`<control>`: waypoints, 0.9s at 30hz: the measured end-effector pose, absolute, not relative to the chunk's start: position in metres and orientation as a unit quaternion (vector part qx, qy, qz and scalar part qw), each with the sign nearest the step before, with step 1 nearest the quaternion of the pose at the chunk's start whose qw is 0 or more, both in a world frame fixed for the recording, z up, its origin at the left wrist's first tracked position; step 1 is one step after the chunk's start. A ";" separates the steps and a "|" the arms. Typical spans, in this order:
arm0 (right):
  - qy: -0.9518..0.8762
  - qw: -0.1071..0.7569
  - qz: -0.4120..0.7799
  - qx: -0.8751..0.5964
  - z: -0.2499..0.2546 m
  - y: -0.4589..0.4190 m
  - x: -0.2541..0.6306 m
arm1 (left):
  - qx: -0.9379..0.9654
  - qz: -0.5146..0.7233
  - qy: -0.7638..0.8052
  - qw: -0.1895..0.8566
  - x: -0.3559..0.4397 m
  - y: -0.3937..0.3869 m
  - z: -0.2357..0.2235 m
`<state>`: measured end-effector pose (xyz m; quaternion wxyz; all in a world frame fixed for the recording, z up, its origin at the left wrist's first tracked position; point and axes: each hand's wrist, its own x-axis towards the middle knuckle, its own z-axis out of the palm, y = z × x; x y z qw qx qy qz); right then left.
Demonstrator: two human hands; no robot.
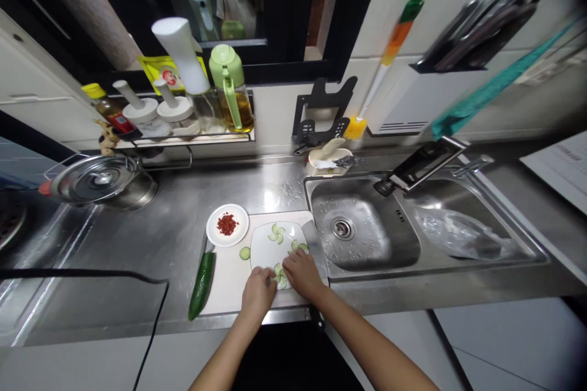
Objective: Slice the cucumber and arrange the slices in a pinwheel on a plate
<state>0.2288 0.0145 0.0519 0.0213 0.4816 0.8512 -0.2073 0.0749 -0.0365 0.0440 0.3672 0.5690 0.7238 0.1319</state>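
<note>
A white squarish plate (263, 241) lies on a pale cutting board (227, 284), with thin cucumber slices (276, 233) set out in small fans. My left hand (258, 293) is at the plate's front left, fingertips pinched together beside the front fan; what they hold is too small to make out. Over the plate's front right, my right hand (302, 274) has its fingers bent down near the slices, its fingertips partly hidden. A single cucumber round (244, 253) rests left of the plate. A knife (316, 317) lies at the board's right side, partly under my right forearm.
Left of the board lies a cucumber (202, 286); a small white dish (212, 229) of chopped red bits sits behind it. A sink (367, 244) is at the right, a lidded pot (132, 189) at the left. A black cable (160, 299) crosses the front left. Bottles stand on a shelf (192, 139).
</note>
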 end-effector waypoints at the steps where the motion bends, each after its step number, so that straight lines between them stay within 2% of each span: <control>1: 0.848 0.018 -0.207 0.487 0.052 0.012 0.231 | 0.569 0.134 0.723 0.368 0.075 -0.037 0.044; 21: 0.843 0.005 -0.207 0.496 0.048 -0.015 0.241 | 0.567 0.158 0.710 0.386 0.071 -0.039 0.047; 27: 0.826 -0.029 -0.216 0.519 0.052 -0.017 0.247 | 0.513 0.234 0.763 0.316 0.035 -0.029 0.043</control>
